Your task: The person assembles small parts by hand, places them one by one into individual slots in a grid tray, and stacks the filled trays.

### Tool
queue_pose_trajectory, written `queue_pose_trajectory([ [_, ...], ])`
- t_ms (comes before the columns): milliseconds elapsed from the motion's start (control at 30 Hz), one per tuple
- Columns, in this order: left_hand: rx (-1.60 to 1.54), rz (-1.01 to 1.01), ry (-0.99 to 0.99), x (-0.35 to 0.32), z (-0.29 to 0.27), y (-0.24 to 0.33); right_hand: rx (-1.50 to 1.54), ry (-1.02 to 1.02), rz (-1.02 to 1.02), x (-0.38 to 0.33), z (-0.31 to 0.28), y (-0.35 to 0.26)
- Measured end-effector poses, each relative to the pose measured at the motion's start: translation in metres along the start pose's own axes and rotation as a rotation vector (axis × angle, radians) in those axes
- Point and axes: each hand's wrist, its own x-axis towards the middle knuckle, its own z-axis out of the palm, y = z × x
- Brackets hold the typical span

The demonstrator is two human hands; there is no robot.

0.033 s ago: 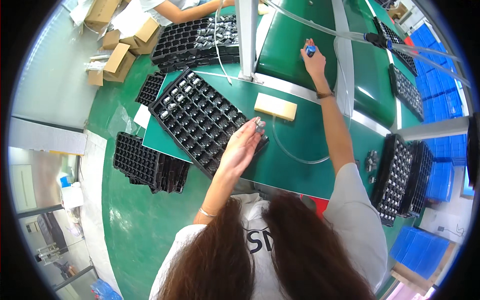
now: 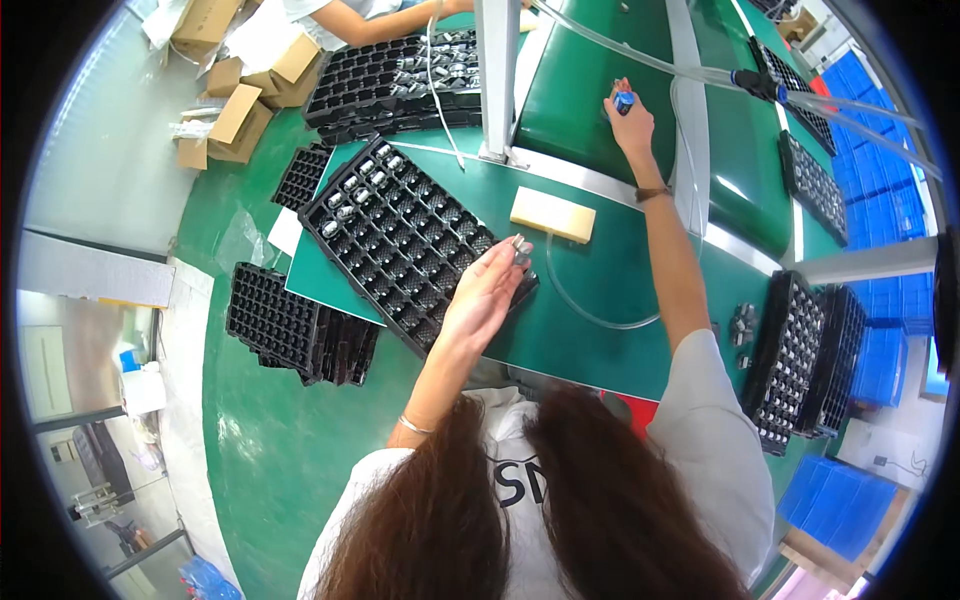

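My left hand (image 2: pixel 476 303) is closed on a small silvery metal part (image 2: pixel 522 252), held between fingertips and thumb. It hovers over the near right corner of a black compartment tray (image 2: pixel 415 235). At that tray's far left end, several silvery metal parts (image 2: pixel 347 198) sit in the pockets; many other pockets hold none. My right hand (image 2: pixel 632 132) reaches far over the green conveyor belt (image 2: pixel 565 110), its fingers closed round a small blue object (image 2: pixel 624 102) whose kind I cannot make out. A pale yellow block (image 2: pixel 553 214) lies on the green table (image 2: pixel 590 345) between my hands.
A clear tube (image 2: pixel 590 318) loops from the block. Loose metal parts (image 2: pixel 743 325) and filled trays (image 2: pixel 785 360) stand at right. Stacked black trays (image 2: pixel 275 318) are at left. A metal post (image 2: pixel 494 80) rises beyond the tray. Another person's arm (image 2: pixel 375 24) is at the far left.
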Motion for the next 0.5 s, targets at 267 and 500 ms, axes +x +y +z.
queue_pose_trajectory([
  [267, 0.121, 0.143, 0.008, -0.006, 0.018, 0.004, 0.844, -0.241, 0.27, -0.1, -0.082, -0.094],
  [500, 0.255, 0.185, -0.008, -0.018, 0.028, -0.008, 1.144, -0.545, 0.157, -0.212, -0.139, -0.157],
])
